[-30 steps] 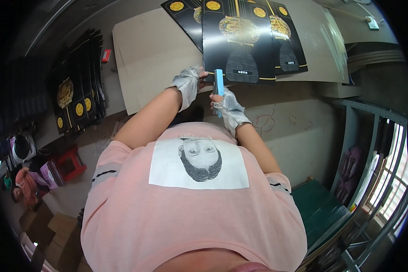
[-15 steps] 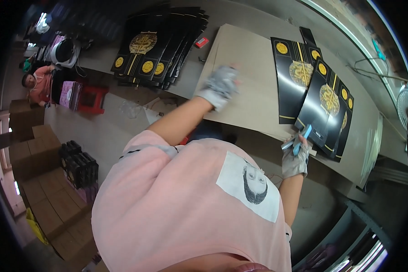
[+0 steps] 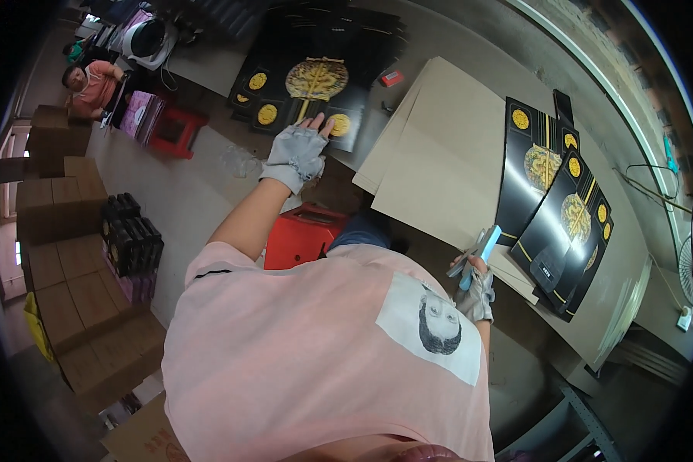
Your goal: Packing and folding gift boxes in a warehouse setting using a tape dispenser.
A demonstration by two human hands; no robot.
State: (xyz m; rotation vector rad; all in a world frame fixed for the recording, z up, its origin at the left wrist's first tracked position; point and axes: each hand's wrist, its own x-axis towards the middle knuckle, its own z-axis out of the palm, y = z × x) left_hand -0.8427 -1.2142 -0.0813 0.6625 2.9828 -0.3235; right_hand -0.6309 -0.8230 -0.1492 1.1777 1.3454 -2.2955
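Note:
My left hand (image 3: 295, 155), in a grey fingerless-style glove, reaches to the near edge of a stack of black printed sheets (image 3: 358, 88) with gold round designs. Its fingers are stretched out and rest on the top sheet; the thumb is hard to make out. In my gloved right hand (image 3: 476, 294) is a light-blue and grey two-armed hand tool (image 3: 483, 245), its exact kind unclear. That hand is at the near edge of the table, beside grey-beige boards (image 3: 446, 142). Overlapping black and gold sheets (image 3: 547, 250) lie on the boards' right part.
A small red box (image 3: 392, 78) lies between the stack and the boards. Below the table edge is a red stool (image 3: 296, 239). Cardboard boxes (image 3: 61, 266) are piled at the left, near another red stool (image 3: 179, 132) and a seated person (image 3: 96, 92). A white fan (image 3: 690, 269) stands far right.
My left hand has moved left from above the boards to the black sheet stack. My right hand still holds the blue tool, now slightly lower and farther left. The whole view has shifted.

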